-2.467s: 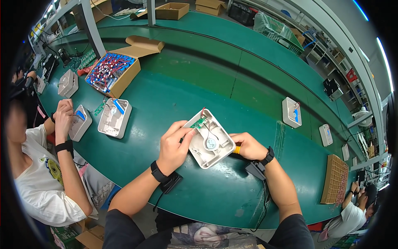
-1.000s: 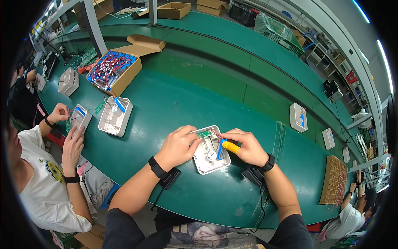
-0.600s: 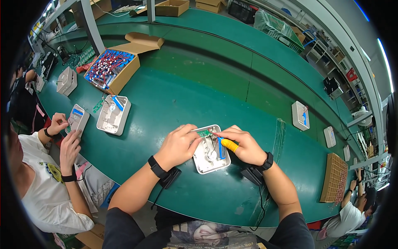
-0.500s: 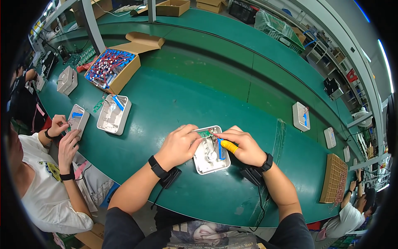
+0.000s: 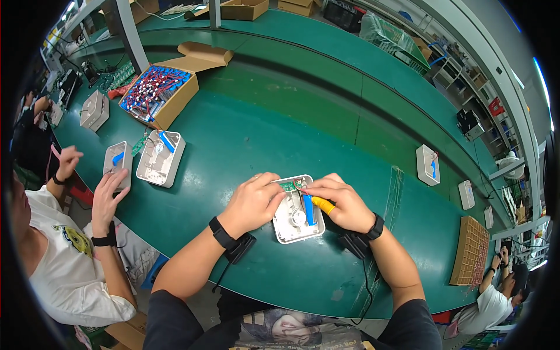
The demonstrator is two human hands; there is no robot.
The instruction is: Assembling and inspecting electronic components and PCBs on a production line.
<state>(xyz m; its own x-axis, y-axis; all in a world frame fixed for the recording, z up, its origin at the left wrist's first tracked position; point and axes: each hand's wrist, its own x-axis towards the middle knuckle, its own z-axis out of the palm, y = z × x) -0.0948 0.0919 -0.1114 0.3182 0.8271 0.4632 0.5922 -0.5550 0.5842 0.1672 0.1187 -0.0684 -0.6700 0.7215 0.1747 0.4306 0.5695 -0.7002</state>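
Observation:
A white plastic housing (image 5: 286,235) lies on the green bench in front of me. A blue cylindrical battery (image 5: 308,211), a round white part (image 5: 298,218) and a small green circuit board (image 5: 288,186) sit inside it. My left hand (image 5: 252,204) grips the housing's upper left edge, its fingertips at the circuit board. With fingers pinched together, my right hand (image 5: 343,205) holds a thin red wire (image 5: 303,190) beside the board; a yellow cot (image 5: 323,205) covers one of its fingers. The pinched wire end is hidden.
A cardboard box (image 5: 175,108) of wired blue batteries stands far left, near another housing (image 5: 160,169). A co-worker's hand (image 5: 106,198) is at a housing (image 5: 119,153) on the left. More housings (image 5: 428,165) sit on the green conveyor. A divided brown tray (image 5: 468,251) lies right.
My right fingers have shifted slightly, leaving more of the blue battery exposed. The conveyor housings have moved a little right. The co-worker's left hand has lifted off their housing, which has shifted away from them.

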